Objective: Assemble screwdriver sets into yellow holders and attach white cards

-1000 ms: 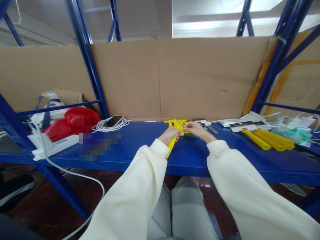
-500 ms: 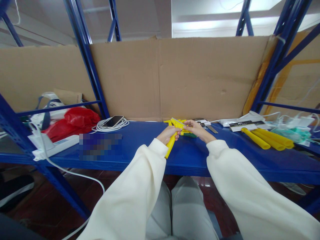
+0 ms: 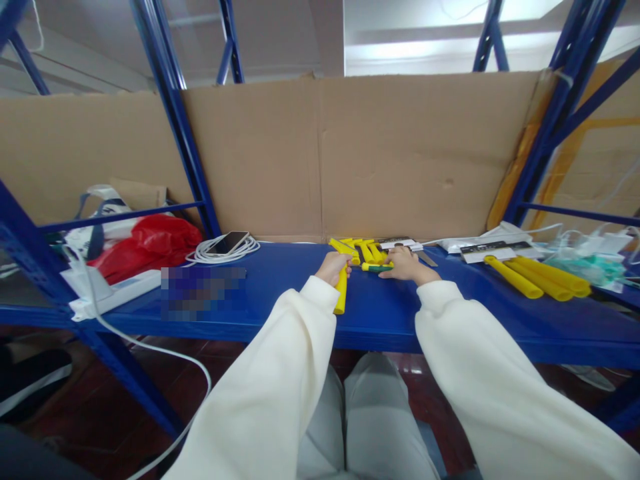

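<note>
My left hand point(image 3: 330, 269) is closed around the yellow handle point(image 3: 341, 297) of a scraper, whose broad yellow head point(image 3: 345, 249) points away from me and up to the left. To the right, my right hand point(image 3: 404, 265) is low over the shelf, its thumb and fingers around the right end of a green and yellow screwdriver point(image 3: 376, 268) lying crosswise. Just behind the screwdriver, several yellow tools point(image 3: 369, 251) lie close together. The fingers partly cover them.
A cardboard sheet point(image 3: 400, 160) closes off the back of the blue shelf point(image 3: 285, 287). Yellow-handled scrapers point(image 3: 543, 279) lie at right beside a white-and-black package point(image 3: 487, 252). At left are a phone point(image 3: 231, 242) on coiled white cable, a red bag point(image 3: 155, 240) and a power strip point(image 3: 117, 293).
My right hand has left the scraper's head and moved down to the right, to the screwdriver. My left hand still holds the scraper, its head now tilted more to the left.
</note>
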Available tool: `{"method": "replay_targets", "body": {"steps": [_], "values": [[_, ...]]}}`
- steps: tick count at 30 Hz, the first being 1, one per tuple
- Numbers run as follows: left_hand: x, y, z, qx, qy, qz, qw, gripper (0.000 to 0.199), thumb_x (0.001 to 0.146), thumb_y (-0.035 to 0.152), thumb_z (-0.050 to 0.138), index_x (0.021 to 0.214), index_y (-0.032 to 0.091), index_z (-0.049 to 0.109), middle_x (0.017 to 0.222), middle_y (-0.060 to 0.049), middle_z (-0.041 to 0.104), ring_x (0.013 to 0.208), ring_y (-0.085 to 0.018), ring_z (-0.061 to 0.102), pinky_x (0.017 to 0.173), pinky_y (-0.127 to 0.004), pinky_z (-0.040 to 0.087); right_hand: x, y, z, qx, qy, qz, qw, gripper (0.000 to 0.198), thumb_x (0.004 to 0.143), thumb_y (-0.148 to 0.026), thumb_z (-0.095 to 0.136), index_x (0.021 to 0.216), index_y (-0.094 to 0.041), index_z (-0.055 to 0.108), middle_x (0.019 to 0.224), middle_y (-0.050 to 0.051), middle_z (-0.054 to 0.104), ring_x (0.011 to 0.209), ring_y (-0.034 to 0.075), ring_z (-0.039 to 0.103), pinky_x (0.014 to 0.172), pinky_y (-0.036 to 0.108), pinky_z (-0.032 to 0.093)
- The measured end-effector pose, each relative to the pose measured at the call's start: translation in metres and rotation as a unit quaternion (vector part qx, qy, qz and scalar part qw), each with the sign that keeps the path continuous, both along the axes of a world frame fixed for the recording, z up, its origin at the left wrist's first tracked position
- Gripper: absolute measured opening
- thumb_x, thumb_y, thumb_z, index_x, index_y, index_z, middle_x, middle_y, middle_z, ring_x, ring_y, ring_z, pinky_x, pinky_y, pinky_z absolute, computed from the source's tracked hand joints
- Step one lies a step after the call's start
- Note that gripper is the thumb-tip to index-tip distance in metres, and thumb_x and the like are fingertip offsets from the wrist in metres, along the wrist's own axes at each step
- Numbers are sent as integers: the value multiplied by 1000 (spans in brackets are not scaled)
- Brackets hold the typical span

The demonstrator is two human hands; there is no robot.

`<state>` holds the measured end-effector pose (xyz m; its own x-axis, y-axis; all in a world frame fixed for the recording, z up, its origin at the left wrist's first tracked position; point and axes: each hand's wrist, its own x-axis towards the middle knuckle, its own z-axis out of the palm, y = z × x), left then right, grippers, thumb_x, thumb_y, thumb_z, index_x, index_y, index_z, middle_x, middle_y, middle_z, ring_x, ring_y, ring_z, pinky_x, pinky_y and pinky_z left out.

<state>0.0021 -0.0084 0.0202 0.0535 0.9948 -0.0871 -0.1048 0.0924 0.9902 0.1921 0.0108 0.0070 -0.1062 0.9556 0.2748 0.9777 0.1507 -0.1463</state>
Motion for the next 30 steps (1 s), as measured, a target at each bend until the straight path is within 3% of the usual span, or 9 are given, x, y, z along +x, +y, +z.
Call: {"method": "replay_targets", "body": {"steps": [4, 7, 10, 14, 19, 23, 30], "values": [[0, 2, -2, -6, -1, 16, 1000, 13, 84, 1, 51, 81, 12, 56, 43, 8, 43, 32, -6, 36, 39, -19, 28, 7, 2, -1, -3, 5, 2, 1000, 31, 67, -37, 80, 93, -21, 74, 118, 13, 65, 119, 34, 52, 98, 47, 43], [0, 3, -3, -4, -4, 22, 1000, 15, 84, 0, 50, 79, 13, 55, 43, 7, 43, 33, -5, 36, 39, -19, 28, 12, 9, -1, 16, 108, 60, 992, 26, 67, -39, 79, 83, -18, 72, 94, 10, 72, 96, 28, 64, 85, 38, 50], [0, 4, -3, -1, 0, 20, 1000, 18, 84, -1, 49, 74, 14, 52, 42, 7, 42, 33, -6, 35, 39, -19, 27, 13, 14, 0, 38, 286, 118, 950, 34, 69, -51, 75, 72, -18, 65, 69, 5, 69, 70, 21, 65, 67, 30, 51], [0, 3, -2, -3, 11, 24, 1000, 22, 83, -1, 50, 68, 15, 49, 43, 6, 42, 34, -6, 35, 40, -20, 28, 12, 13, 3, 112, 424, 100, 893, 46, 70, -63, 69, 62, -20, 57, 51, 0, 59, 52, 15, 56, 54, 26, 44], [-1, 2, -1, -14, 18, 22, 1000, 22, 83, -1, 50, 69, 15, 50, 45, 6, 42, 35, -7, 35, 41, -21, 27, 12, 14, 5, 239, 497, 58, 832, 50, 71, -69, 63, 62, -22, 50, 47, -5, 48, 48, 12, 44, 50, 26, 36], [0, 2, 0, -21, 28, 21, 999, 22, 84, 1, 51, 68, 16, 49, 45, 6, 42, 35, -7, 35, 41, -21, 27, 11, 16, 5, 254, 561, 67, 785, 51, 72, -71, 62, 64, -23, 47, 48, -6, 45, 47, 11, 42, 50, 26, 36], [0, 1, 0, -30, 36, 6, 999, 25, 86, 0, 50, 67, 16, 48, 44, 6, 42, 34, -5, 34, 40, -20, 26, 7, 17, 4, 239, 571, 91, 780, 51, 73, -71, 61, 65, -23, 48, 47, -6, 46, 48, 11, 43, 52, 26, 37]]}}
